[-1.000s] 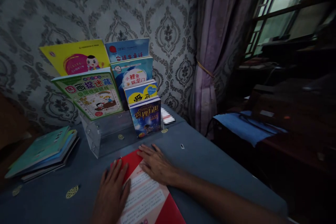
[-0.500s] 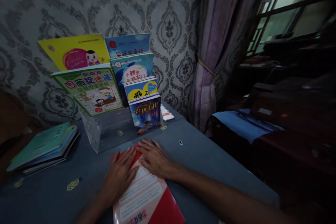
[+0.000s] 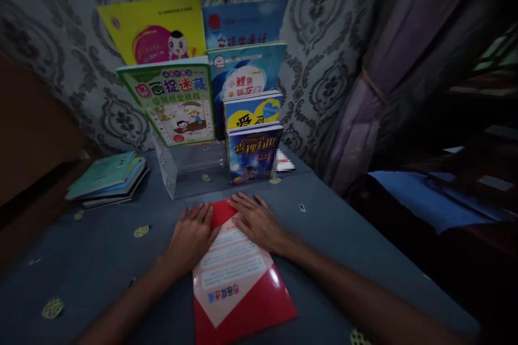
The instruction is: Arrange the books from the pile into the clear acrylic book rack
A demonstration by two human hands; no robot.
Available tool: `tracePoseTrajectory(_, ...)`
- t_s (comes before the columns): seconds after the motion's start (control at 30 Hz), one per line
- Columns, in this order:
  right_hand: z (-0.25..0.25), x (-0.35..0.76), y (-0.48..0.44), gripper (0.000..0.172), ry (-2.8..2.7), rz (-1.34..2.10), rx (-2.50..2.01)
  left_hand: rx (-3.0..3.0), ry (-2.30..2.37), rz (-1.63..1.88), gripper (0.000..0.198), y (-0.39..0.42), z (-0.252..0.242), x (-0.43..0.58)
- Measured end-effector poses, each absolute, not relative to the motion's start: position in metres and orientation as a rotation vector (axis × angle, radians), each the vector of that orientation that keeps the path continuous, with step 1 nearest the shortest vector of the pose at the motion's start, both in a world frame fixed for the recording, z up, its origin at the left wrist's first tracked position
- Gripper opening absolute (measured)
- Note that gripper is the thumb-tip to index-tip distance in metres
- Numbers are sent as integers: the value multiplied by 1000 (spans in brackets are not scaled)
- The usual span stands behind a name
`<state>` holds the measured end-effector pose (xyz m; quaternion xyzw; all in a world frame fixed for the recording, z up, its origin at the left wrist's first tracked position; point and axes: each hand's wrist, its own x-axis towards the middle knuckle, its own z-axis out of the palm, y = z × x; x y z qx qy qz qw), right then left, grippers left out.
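A red and pale pink book (image 3: 232, 269) lies closed on the blue-grey tabletop in front of me, its printed text upside down to my view. My left hand (image 3: 193, 237) rests on the book's upper left edge, its fingers laid on the cover and the thumb apart. Across the upper right edge lies my right hand (image 3: 257, 222), palm down with fingers stretched out. Both hands press from above; neither visibly lifts the book. Just beyond them, a clear acrylic rack (image 3: 194, 164) holds several upright books, among them a green-bordered picture book (image 3: 178, 102) and a dark blue book (image 3: 254, 156).
A stack of books (image 3: 107, 178) with a green one on top lies at the left. More books stand in the rack's back rows, including a yellow one (image 3: 157, 32). Patterned wallpaper and a tied purple curtain (image 3: 380, 91) are behind the table (image 3: 343, 248).
My view has shifted, so the rack and the book appear farther right and more of the book's lower part shows. My hands have moved apart toward the book's two upper corners.
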<state>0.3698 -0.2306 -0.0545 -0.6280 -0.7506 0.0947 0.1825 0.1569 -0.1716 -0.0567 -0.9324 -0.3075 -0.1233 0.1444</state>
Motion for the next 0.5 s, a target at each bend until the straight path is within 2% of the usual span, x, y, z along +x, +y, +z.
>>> tracePoseTrajectory(0.5,-64,371,-227,49,-2181,193,-1755,-2698,-978,-212,46,-174,-55,158)
